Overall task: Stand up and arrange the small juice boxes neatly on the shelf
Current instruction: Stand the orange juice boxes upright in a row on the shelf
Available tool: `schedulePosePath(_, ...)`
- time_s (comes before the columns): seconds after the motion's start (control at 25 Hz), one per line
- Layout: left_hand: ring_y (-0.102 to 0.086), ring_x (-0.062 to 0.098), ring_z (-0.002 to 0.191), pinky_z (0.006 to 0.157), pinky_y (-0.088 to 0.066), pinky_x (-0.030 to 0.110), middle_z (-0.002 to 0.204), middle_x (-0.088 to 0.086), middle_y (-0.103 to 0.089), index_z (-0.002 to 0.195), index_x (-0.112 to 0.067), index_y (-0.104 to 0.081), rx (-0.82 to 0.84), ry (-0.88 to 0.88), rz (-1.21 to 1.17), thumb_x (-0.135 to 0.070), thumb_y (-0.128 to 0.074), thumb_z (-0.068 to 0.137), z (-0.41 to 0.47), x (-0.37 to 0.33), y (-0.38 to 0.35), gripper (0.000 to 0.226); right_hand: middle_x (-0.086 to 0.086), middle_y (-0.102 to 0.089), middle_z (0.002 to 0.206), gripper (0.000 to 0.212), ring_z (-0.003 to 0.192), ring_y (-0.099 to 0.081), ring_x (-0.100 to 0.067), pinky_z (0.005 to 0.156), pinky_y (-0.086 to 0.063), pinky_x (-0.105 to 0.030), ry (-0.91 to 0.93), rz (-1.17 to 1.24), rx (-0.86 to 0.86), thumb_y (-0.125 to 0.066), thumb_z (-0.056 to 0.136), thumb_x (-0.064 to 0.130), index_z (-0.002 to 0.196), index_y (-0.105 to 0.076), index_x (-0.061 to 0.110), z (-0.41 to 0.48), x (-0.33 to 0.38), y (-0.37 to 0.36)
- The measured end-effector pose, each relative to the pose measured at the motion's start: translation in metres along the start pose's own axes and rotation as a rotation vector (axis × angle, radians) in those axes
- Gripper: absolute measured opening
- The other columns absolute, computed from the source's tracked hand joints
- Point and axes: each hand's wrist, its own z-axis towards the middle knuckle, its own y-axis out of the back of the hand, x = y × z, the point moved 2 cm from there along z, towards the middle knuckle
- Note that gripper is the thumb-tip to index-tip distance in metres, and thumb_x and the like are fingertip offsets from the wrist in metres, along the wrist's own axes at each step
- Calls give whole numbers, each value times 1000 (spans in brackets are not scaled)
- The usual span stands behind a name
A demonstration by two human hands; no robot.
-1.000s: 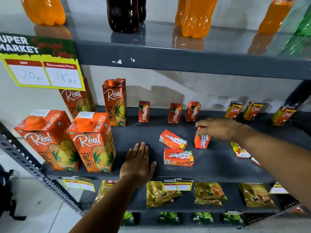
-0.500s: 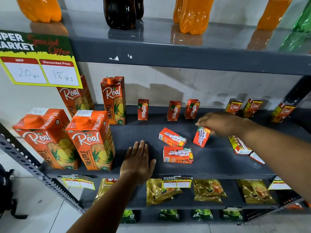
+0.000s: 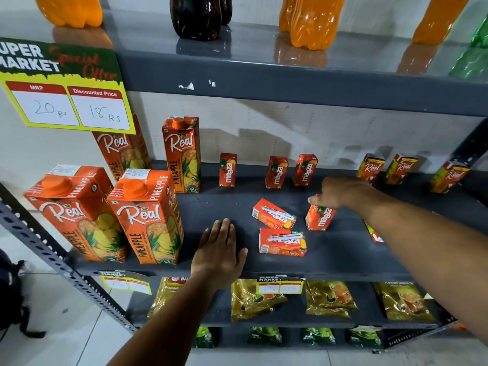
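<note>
My right hand (image 3: 340, 192) grips the top of a small orange Maaza juice box (image 3: 320, 217), which stands nearly upright on the dark grey shelf (image 3: 343, 257). Two more small Maaza boxes lie flat to its left, one (image 3: 273, 214) tilted and one (image 3: 282, 242) nearer the front edge. Three Maaza boxes stand at the back: one (image 3: 227, 170), a second (image 3: 276, 172) and a third (image 3: 305, 170). My left hand (image 3: 219, 256) rests flat on the shelf's front edge, fingers together, holding nothing. Another fallen small box (image 3: 375, 233) is partly hidden behind my right forearm.
Tall Real pineapple cartons (image 3: 148, 215) stand on the shelf's left. Three small Real boxes (image 3: 401, 169) stand at the back right. A price sign (image 3: 66, 85) hangs from the upper shelf, which carries soda bottles (image 3: 311, 19). Golden pouches (image 3: 330, 299) lie on the shelf below.
My right hand has turned the small Maaza box from lying tilted to standing nearly upright, label facing me. My left hand has stayed on the shelf edge.
</note>
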Motion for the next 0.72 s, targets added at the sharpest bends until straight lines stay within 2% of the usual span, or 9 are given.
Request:
schedulePosePath(0.08, 8, 23, 147, 117, 5, 38, 162, 7, 4, 150, -9, -2, 9, 7, 4, -58, -3, 89, 0, 0, 1, 78, -2, -61, 96, 68, 90, -58, -22, 72, -46, -32, 26, -23, -63, -45, 79, 73, 108, -60, 15, -4, 4, 3)
schedulePosePath(0.2, 9, 23, 147, 118, 5, 38, 162, 7, 5, 150, -9, -1, 23, 7, 1, -54, -13, 95, 0, 0, 2, 73, -2, -67, 93, 61, 86, -63, -24, 67, -44, -33, 205, -53, -414, -45, 76, 74, 102, -61, 21, -10, 24, 12)
schedulePosePath(0.24, 9, 23, 147, 118, 4, 38, 162, 7, 5, 150, -9, -1, 25, 6, 1, -54, -14, 95, 0, 0, 2, 72, -2, -67, 90, 58, 83, -63, -23, 66, -45, -32, 272, -29, -440, -47, 77, 73, 100, -62, 22, -13, 34, 12)
schedulePosePath(0.36, 9, 23, 147, 119, 3, 39, 162, 7, 4, 151, -9, -1, 33, 13, 1, -54, -15, 95, 0, -1, 1, 72, 0, -66, 83, 53, 82, -62, -22, 72, -48, -33, 322, 22, -226, -56, 76, 68, 94, -64, 19, -18, 67, 0)
schedulePosePath(0.44, 8, 23, 147, 119, 1, 40, 162, 7, 3, 151, -10, -1, 37, 13, -2, -54, -16, 95, 0, -1, 2, 73, 2, -62, 81, 49, 89, -61, -23, 89, -42, -41, 271, -35, -90, -62, 76, 64, 92, -63, 17, -15, 80, -12)
schedulePosePath(0.52, 8, 23, 147, 119, 0, 41, 162, 7, 4, 150, -9, -1, 46, 10, -6, -54, -16, 95, -1, 0, 3, 73, 0, -66, 97, 47, 105, -58, -24, 107, -28, -49, 216, -86, -7, -66, 76, 58, 100, -61, 19, -9, 85, -21)
schedulePosePath(0.56, 8, 23, 147, 119, 0, 41, 162, 7, 4, 150, -9, 0, 51, 9, -6, -54, -16, 95, -1, 0, 2, 73, -1, -66, 106, 47, 111, -57, -24, 111, -22, -51, 200, -75, 25, -68, 76, 55, 104, -60, 19, -7, 86, -22)
schedulePosePath(0.64, 9, 23, 147, 119, 0, 42, 162, 7, 5, 150, -9, 1, 56, 11, -4, -54, -15, 95, -1, 0, 3, 73, -2, -66, 112, 49, 114, -56, -25, 113, -21, -51, 202, -26, 51, -72, 75, 51, 108, -59, 17, -4, 90, -22)
schedulePosePath(0.72, 10, 23, 147, 119, 0, 42, 162, 7, 5, 150, -9, 1, 58, 8, -7, -54, -15, 95, 0, 1, 2, 73, -2, -66, 103, 50, 106, -59, -25, 107, -33, -46, 210, -44, 21, -75, 73, 48, 107, -61, 15, -5, 92, -18)
